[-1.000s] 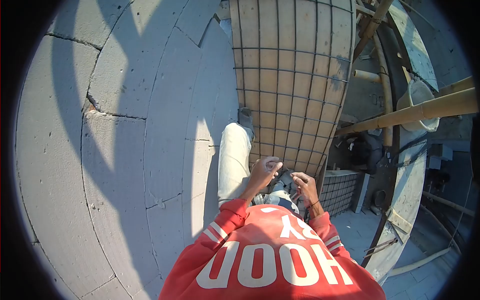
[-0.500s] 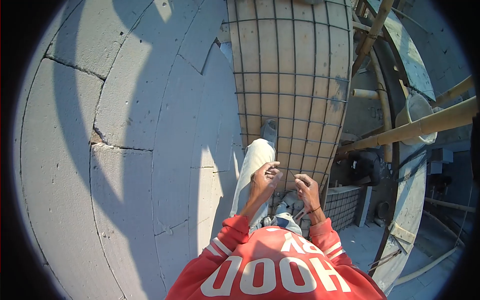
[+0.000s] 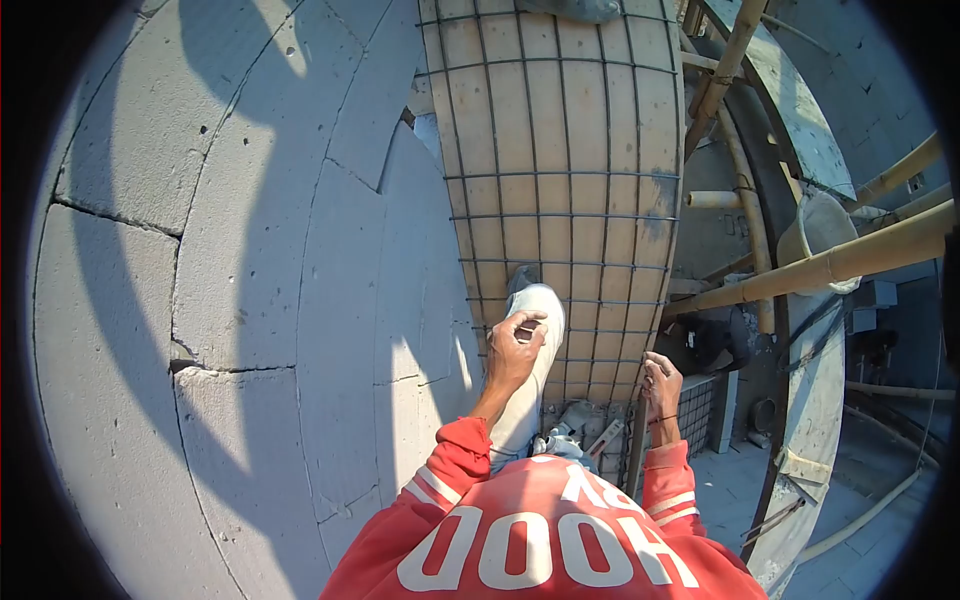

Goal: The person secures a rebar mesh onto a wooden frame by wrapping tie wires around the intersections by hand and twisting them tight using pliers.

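Nearest the camera is the red sweatshirt [image 3: 530,540], and from its sleeves both arms reach forward over the pale trouser leg [image 3: 530,390]. The left hand [image 3: 513,350] is curled shut, thumb and fingertips pinched as if on a short piece of thin wire, though the wire itself is too fine to make out. The right hand [image 3: 660,385] is closed around the edge bar of the steel mesh [image 3: 560,180], low at its right side. Between the hands, near the knee, lies a plier-like tool [image 3: 605,438], untouched. The mesh lies over brown board and runs away from the person; it looks stiff, heavy and rough, best gripped at a bar or crossing, while tie wire would be light and bend easily. To the left is grey blockwork [image 3: 250,250]; beyond the right edge stand bamboo scaffold poles [image 3: 800,270] and a bucket [image 3: 820,225].
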Action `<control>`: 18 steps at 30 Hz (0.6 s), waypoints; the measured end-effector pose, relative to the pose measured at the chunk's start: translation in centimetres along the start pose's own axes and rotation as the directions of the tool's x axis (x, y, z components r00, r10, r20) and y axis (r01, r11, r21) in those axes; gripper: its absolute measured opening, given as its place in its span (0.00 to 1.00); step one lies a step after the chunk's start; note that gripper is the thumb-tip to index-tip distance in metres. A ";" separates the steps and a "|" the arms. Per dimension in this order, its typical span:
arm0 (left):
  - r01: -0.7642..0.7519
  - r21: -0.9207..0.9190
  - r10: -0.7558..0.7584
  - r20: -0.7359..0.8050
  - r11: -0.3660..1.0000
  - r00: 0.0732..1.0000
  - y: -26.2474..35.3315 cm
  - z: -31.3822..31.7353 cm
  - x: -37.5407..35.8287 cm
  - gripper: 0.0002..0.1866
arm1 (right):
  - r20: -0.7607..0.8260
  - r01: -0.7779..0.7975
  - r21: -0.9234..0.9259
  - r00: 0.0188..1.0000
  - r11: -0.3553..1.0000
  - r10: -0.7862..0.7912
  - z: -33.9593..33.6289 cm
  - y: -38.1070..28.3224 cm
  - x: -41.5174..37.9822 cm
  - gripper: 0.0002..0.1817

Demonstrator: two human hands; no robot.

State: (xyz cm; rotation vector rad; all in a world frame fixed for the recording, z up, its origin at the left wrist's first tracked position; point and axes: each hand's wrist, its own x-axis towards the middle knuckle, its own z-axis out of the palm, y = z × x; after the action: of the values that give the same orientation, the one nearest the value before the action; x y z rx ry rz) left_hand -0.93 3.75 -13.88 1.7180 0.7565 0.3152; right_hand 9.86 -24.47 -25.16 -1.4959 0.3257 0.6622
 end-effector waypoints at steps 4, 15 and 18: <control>0.030 -0.031 -0.031 -0.040 0.999 0.999 0.3 -1.1 1.8 0.10 | -0.060 0.043 -0.033 0.997 0.999 -0.045 1.7 -1.2 0.1 0.11; -0.143 0.256 0.143 0.017 0.956 0.990 -5.4 1.6 23.2 0.12 | -0.192 0.099 -0.122 0.974 0.988 -0.121 3.9 4.6 9.7 0.12; -0.265 0.291 0.266 0.040 0.919 0.963 -7.4 3.5 30.0 0.12 | -0.143 0.205 -0.190 0.962 0.960 -0.234 5.1 6.1 16.5 0.12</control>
State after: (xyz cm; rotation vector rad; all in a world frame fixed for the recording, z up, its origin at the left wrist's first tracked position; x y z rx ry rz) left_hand 21.31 20.89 -27.17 2.1106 0.5900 0.4042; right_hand 18.22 -16.52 -39.34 -1.7300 0.2258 0.3972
